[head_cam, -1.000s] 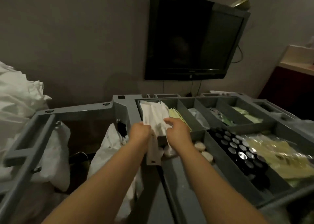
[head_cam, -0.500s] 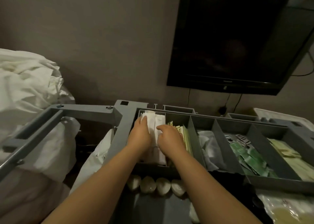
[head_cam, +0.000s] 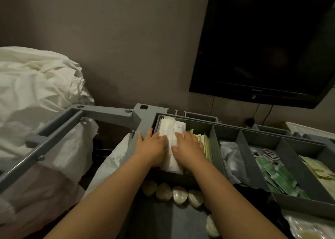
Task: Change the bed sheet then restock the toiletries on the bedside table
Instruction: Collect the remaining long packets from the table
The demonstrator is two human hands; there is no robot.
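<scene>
A grey housekeeping cart tray (head_cam: 199,123) with several divided compartments stands in front of me. Its leftmost compartment holds a stack of white paper packets (head_cam: 174,128). My left hand (head_cam: 151,146) lies at the left side of that stack, its fingers stretched toward the compartment wall. My right hand (head_cam: 188,146) rests flat on the right side of the same stack, with a strip of white packet showing between the hands. Neither hand plainly grips a packet. A heap of white bed linen (head_cam: 36,86) sits on the left.
Other compartments hold yellow-green packets (head_cam: 205,144), clear wrapped items (head_cam: 233,159) and green sachets (head_cam: 277,177). Round wrapped soaps (head_cam: 179,196) lie below the tray. The grey bag frame (head_cam: 101,111) carries a white bag (head_cam: 72,148). A dark TV (head_cam: 262,44) hangs on the wall.
Both hands have moved from the compartment's near edge, where they held white packets, onto the stack inside it. The view has moved closer and slightly left.
</scene>
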